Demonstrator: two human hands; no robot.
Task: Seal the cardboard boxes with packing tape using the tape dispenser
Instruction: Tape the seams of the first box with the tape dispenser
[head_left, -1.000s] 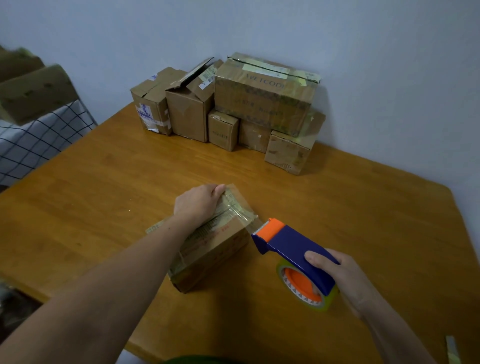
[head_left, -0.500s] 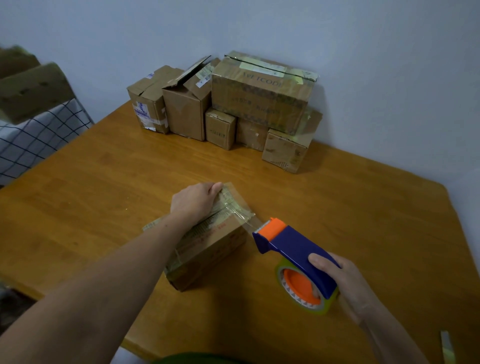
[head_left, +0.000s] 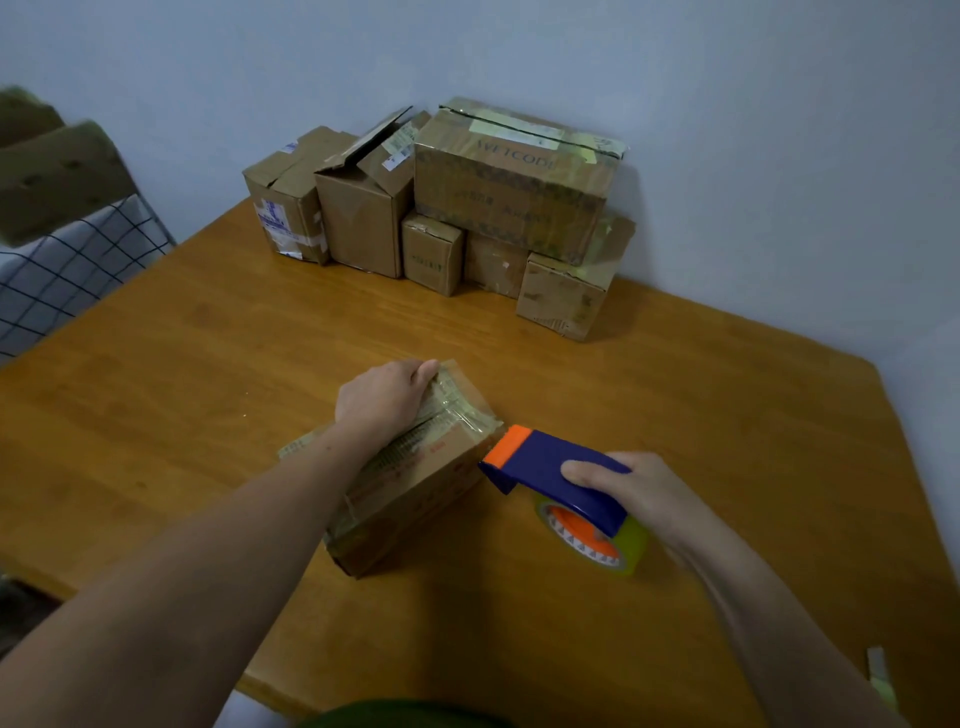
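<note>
A small cardboard box lies on the wooden table in front of me, with clear tape across its top. My left hand rests on top of the box, fingers curled over its far edge. My right hand grips a blue tape dispenser with an orange tip and a roll of clear tape on an orange core. The dispenser's orange tip sits against the box's right end, low near the table.
Several cardboard boxes are stacked against the wall at the table's far side, one with its flap open. A chair with checked cloth stands at the left. A scrap of tape lies near the right front edge.
The dispenser has moved slightly closer to the box's right end. My left hand stays on the box top.
</note>
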